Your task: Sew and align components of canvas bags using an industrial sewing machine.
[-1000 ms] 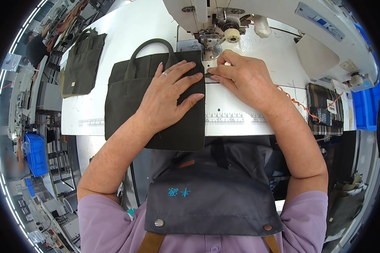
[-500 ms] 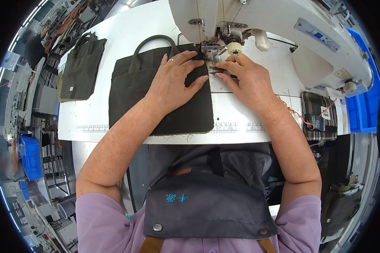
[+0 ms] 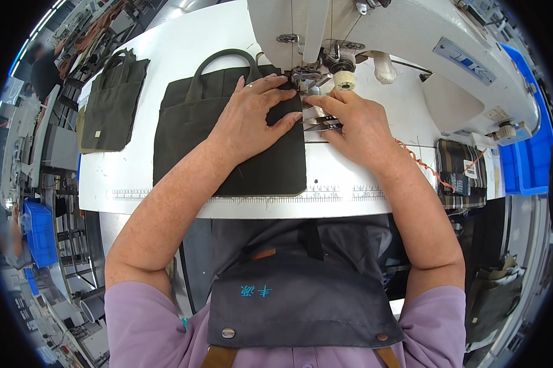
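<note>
A dark olive fabric bag (image 3: 184,141) with a looped handle lies flat on the white table, its right edge beneath the needle area of a sewing machine (image 3: 405,37). My left hand (image 3: 252,119) rests on the bag's upper right part, fingers spread, holding nothing. Just right of the bag's edge is my right hand (image 3: 359,126), its fingers curled round small metal thread snips (image 3: 322,123) whose blades point left toward the fabric. The index fingertip reaches to the bag's edge by the presser foot. My palm hides the snips' rear end.
Another olive bag (image 3: 114,104) lies at the table's left. At the right sits a plaid fabric pouch (image 3: 457,168) with an orange cord (image 3: 417,158). A printed ruler strip (image 3: 129,194) runs along the front edge. A blue bin (image 3: 528,159) stands beyond the right side.
The snips' blades now show below my right index finger, and that hand has shifted slightly down. My left hand stays on the bag. The whole view has tilted a little.
</note>
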Tool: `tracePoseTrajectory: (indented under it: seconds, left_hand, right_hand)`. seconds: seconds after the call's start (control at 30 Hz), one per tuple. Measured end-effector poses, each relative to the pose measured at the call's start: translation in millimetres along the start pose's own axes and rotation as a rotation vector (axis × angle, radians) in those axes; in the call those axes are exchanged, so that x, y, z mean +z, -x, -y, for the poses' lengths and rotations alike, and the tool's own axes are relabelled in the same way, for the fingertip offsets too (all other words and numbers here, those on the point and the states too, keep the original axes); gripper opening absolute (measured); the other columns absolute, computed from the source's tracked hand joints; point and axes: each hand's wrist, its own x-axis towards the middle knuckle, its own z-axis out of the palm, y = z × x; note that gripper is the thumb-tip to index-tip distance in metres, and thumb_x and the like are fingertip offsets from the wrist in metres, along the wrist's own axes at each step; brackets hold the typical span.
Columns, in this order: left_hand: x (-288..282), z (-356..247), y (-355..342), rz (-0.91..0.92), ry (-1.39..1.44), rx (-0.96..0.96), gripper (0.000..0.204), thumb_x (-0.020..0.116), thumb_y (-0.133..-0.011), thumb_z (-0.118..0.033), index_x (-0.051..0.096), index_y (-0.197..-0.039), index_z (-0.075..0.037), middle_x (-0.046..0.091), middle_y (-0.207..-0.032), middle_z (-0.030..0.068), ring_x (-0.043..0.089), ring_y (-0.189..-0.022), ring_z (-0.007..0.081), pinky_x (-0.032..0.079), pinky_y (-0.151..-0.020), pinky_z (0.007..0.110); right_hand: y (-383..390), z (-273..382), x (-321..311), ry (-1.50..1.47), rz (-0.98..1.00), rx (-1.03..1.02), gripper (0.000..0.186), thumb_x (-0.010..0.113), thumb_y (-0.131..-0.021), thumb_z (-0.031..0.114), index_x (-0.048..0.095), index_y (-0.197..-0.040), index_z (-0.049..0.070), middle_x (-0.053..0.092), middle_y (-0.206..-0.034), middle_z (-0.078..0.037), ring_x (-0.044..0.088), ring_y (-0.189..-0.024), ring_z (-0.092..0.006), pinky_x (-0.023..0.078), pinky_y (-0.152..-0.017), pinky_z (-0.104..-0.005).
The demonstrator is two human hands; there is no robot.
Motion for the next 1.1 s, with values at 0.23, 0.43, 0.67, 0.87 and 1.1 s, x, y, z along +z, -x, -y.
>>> tracePoseTrajectory:
  seconds: [0.23,0.43,0.67,0.87,1.1]
  left_hand:
    - [1,-1,1,-0.007,0.002,-0.016,0.042,0.075,-0.091,-0.034,0.072,-0.124,-0.009,0.063,-0.138,0.0106,0.056,-0.133,0.027,0.032,-0.118,0.06]
    - [1,0,2,0.004,0.0,-0.008,0.042,0.075,-0.091,-0.034,0.072,-0.124,-0.008,0.062,-0.14,0.0105,0.055,-0.134,0.0265,0.031,-0.119,0.06]
    - [2,0,0,0.014,-0.016,-0.011,0.043,0.073,-0.093,-0.036,0.071,-0.125,-0.008,0.06,-0.142,0.0107,0.055,-0.135,0.027,0.03,-0.119,0.059]
    - [3,2,1,0.005,-0.032,-0.003,0.043,0.07,-0.094,-0.038,0.071,-0.125,-0.007,0.06,-0.142,0.0105,0.051,-0.137,0.0271,0.032,-0.117,0.062]
    - [3,1,0,0.005,-0.051,0.024,0.045,0.07,-0.094,-0.037,0.069,-0.129,-0.007,0.059,-0.143,0.0122,0.054,-0.135,0.0295,0.031,-0.119,0.059]
  right_hand:
    - [-6,8,0,0.162,0.141,-0.018,0.051,0.073,-0.085,0.027,0.064,-0.135,0.02,0.062,-0.096,-0.007,0.069,-0.08,-0.0263,0.056,-0.068,-0.0414]
    - [-7,10,1,0.182,0.154,-0.026,0.053,0.073,-0.085,0.027,0.063,-0.137,0.019,0.062,-0.096,-0.008,0.069,-0.078,-0.0262,0.056,-0.067,-0.0412]
    - [-5,11,2,0.185,0.117,-0.019,0.052,0.074,-0.085,0.027,0.064,-0.136,0.02,0.062,-0.095,-0.008,0.069,-0.077,-0.0256,0.055,-0.066,-0.0405]
    - [-1,6,1,0.164,0.098,-0.005,0.045,0.074,-0.083,0.024,0.069,-0.128,0.02,0.063,-0.091,-0.007,0.07,-0.078,-0.0255,0.055,-0.067,-0.0405]
    - [1,-14,1,-0.261,-0.178,0.142,0.025,0.07,-0.089,0.014,0.073,-0.113,0.007,0.072,-0.09,-0.013,0.071,-0.079,-0.0278,0.054,-0.068,-0.0369]
